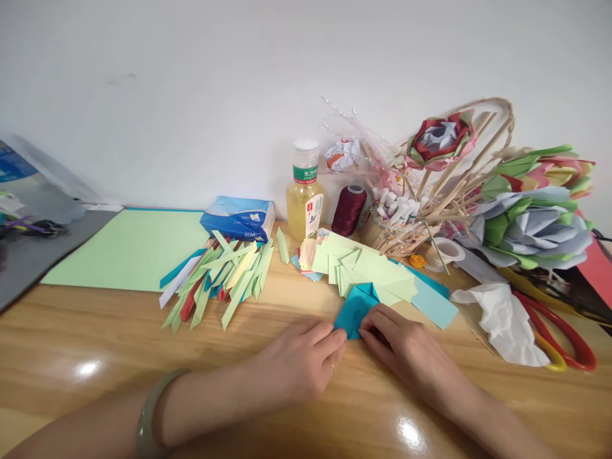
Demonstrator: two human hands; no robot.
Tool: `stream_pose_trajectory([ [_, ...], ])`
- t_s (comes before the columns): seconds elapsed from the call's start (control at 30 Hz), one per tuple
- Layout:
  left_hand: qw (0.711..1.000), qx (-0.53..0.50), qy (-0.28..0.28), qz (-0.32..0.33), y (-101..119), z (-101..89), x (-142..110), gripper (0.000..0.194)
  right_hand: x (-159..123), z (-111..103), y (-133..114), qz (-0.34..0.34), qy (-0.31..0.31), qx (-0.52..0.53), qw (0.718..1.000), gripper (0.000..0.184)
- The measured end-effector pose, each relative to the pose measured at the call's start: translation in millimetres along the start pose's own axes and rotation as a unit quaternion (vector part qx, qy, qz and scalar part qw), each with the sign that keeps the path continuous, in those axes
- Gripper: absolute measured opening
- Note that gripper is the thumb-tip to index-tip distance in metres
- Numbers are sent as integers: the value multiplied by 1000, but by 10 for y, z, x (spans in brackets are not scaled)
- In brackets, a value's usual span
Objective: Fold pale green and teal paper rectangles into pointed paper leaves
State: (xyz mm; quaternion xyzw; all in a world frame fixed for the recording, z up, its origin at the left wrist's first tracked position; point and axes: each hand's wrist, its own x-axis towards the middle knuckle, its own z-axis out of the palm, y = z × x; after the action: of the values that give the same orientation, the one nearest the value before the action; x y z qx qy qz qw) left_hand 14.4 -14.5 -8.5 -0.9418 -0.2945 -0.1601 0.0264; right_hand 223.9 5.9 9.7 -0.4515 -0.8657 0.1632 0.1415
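Note:
A small teal sheet of paper (356,313), with a fold along its top, lies between my hands on the wooden table. My left hand (308,354) pinches its lower left corner; a ring and a bangle show on that side. On the paper's right edge, my right hand (401,338) has its fingers closed, with the thumb low by the near edge. Just behind lies a fanned pile of pale green paper pieces (373,271). To the left is a heap of folded paper strips (224,274) in green, teal, red and white.
Behind stand a tissue pack (236,217), a bottle of yellow drink (305,197), a maroon thread spool (349,210) and a basket of sticks (399,226). Paper flowers (530,223), a crumpled tissue (504,322) and red-handled scissors (574,344) lie right. Green sheets (129,248) lie left.

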Motion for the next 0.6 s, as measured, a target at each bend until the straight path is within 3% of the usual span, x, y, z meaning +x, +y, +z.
stream_pose_trajectory([
  [0.23,999,-5,-20,28,-42,-9,-10,22,1,28,17,8,-20,-19,1000,18],
  [0.6,1000,17,-13,-22,1,100,25,22,0,53,29,25,-38,1,999,16],
])
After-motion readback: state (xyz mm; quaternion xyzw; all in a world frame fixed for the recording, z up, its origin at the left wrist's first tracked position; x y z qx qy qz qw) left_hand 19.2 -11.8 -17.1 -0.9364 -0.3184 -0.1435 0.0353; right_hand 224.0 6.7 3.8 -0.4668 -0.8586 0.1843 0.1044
